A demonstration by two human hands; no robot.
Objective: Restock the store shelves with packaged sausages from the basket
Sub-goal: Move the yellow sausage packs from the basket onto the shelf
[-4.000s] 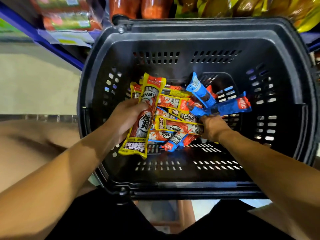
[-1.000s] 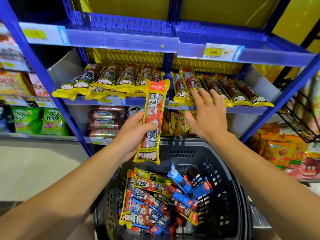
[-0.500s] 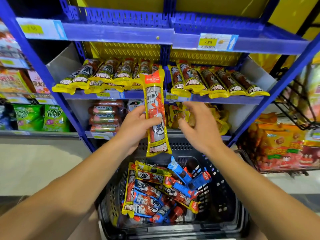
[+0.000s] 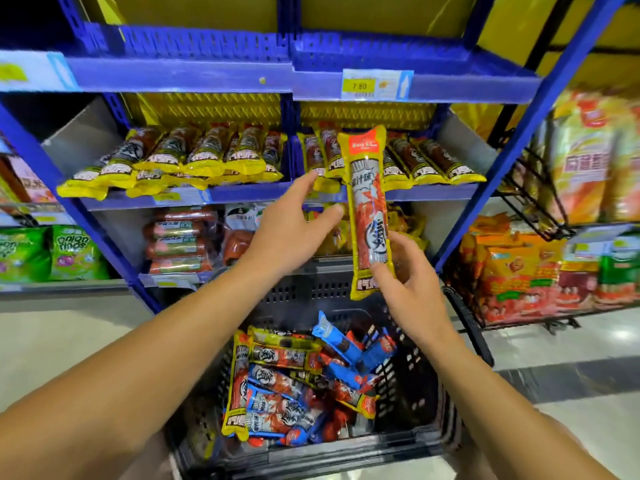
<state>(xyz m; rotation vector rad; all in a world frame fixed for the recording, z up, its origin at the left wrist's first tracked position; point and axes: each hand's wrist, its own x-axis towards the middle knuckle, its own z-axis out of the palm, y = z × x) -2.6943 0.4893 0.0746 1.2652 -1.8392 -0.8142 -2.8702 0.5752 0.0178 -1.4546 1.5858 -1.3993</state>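
Right hand (image 4: pixel 408 292) grips a long glossy yellow-edged plastic sausage packet (image 4: pixel 367 209) upright; left hand (image 4: pixel 291 230) open, empty; shelf tag (image 4: pixel 375 85) reads "7.80".

Head camera (the only view) looks forward and down, near the shelves (image 4: pixel 242 194) and basket (image 4: pixel 415 393).

Basket (image 4: pixel 415 393) at my 6 o'clock holds sausages (image 4: pixel 294 386); shelf (image 4: pixel 242 194) at 12 bears a row of packs (image 4: pixel 207 154).

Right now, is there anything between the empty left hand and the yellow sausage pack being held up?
Nothing in the head view: the left hand is open just beside the sausage pack that the right hand holds; only shelf stock shows behind the gap.
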